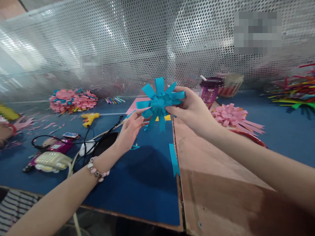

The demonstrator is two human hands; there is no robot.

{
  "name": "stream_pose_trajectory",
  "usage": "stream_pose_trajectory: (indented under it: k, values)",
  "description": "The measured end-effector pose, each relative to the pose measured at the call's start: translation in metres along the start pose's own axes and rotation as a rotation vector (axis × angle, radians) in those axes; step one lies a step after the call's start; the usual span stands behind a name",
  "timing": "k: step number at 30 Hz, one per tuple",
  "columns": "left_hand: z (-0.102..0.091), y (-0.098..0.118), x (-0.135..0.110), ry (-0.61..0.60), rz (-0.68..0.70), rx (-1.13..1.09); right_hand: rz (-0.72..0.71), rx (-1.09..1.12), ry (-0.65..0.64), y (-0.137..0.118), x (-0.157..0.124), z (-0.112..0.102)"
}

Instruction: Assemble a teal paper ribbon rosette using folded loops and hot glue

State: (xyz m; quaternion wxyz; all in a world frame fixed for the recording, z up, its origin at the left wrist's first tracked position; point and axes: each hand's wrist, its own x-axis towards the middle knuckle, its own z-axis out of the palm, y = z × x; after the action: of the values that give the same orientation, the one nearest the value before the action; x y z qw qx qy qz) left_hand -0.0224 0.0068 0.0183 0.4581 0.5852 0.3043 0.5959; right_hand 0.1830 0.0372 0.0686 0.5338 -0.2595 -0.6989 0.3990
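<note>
**Above the blue tabletop point(147, 203), a blue paper flower point(159, 103) sits between your hands**

Your right hand point(193, 108) pinches the flower's right side, its thumb on the front near the middle and its fingers behind the petals. Your left hand point(131, 129), with a beaded bracelet point(97, 172) at the wrist, is at the flower's lower left, fingers half curled; you cannot tell from this view whether they press on the paper.

The flower is up in the air, its layered middle facing back toward you. Looped petals fan out all round: one stands straight up, one points down, others reach left and right. It spreads nearly round, so you cannot single out one long axis.

Beyond it, a pink sheet point(137, 103) and a yellow paper piece point(166, 118) lie on the table. To your left are a yellow glue gun point(90, 118), some markers point(115, 100) and a heap of pink and blue paper point(73, 100). To your right, a pink paper flower point(230, 114) lies near a purple cup point(209, 93). Nearer you, a blue strip point(174, 160) lies lengthwise beside a wooden board point(209, 190).
</note>
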Motion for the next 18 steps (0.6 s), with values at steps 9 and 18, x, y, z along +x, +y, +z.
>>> stream_pose_trajectory:
  k: [9,18]
  values:
    - [0.002,-0.002,-0.004,0.069,0.011,0.117,0.101,0.032,-0.028,0.005,-0.01,0.014]
    - [0.004,-0.004,-0.004,0.092,0.027,0.049,0.232,0.173,-0.017,0.005,-0.017,0.022]
